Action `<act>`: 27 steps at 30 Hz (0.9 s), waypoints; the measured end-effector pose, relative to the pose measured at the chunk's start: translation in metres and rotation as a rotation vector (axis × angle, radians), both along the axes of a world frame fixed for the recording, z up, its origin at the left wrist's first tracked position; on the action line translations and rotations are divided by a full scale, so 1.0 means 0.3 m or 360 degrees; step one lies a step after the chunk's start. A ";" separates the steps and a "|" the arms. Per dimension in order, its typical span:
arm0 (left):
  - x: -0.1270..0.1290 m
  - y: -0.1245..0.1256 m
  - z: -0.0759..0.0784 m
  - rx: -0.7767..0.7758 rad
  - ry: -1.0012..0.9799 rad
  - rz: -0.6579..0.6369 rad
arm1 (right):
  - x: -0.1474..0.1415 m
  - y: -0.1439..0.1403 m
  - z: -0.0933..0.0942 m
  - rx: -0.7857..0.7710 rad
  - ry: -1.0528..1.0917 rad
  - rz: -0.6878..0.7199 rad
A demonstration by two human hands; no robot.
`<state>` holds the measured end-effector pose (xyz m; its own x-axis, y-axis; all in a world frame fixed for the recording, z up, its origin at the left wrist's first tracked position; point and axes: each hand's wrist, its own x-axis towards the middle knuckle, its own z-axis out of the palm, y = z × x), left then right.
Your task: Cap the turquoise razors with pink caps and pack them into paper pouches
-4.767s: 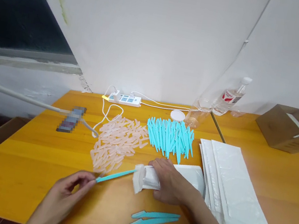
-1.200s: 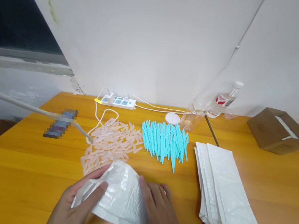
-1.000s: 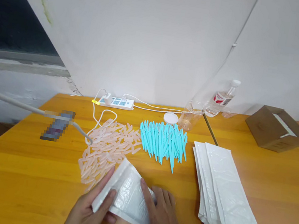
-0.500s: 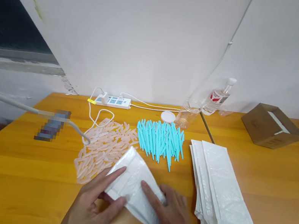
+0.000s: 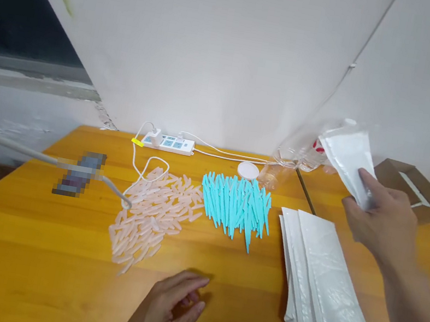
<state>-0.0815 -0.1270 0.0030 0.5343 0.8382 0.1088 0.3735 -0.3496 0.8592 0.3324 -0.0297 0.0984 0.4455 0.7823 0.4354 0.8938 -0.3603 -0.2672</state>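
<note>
One white mailer (image 5: 347, 154) (no legible print) in right hand (image 5: 381, 223) fingers; left hand (image 5: 168, 308) loose, empty.

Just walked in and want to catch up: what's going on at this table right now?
A person is working at a wooden table with bare hands. The right hand holds a white padded envelope up in the air, off to the right near a cardboard box. The left hand rests open on the table, holding nothing. A stack of white padded envelopes lies to the right, with a pile of teal plastic razors and a pile of pale pink caps further back.
</note>
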 end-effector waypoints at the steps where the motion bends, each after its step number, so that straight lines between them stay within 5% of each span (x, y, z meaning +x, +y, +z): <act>1: 0.004 -0.001 -0.020 -0.0013 -0.0008 -0.0001 | 0.029 0.026 -0.025 -0.0069 0.0009 -0.0042; 8: 0.010 0.010 -0.067 -0.0043 -0.0103 0.0083 | 0.127 0.117 -0.161 -0.0458 0.0008 -0.0144; 20: 0.004 -0.003 -0.081 -0.0051 -0.0095 0.0108 | 0.010 0.325 -0.225 -0.0446 -0.0025 -0.0017; 25: 0.003 -0.005 -0.082 -0.0038 -0.0111 0.0139 | 0.116 0.328 -0.286 -0.0554 -0.0143 0.0112; 27: 0.003 -0.004 -0.083 -0.0042 -0.0114 0.0148 | 0.182 0.308 -0.311 -0.0568 -0.0219 -0.0003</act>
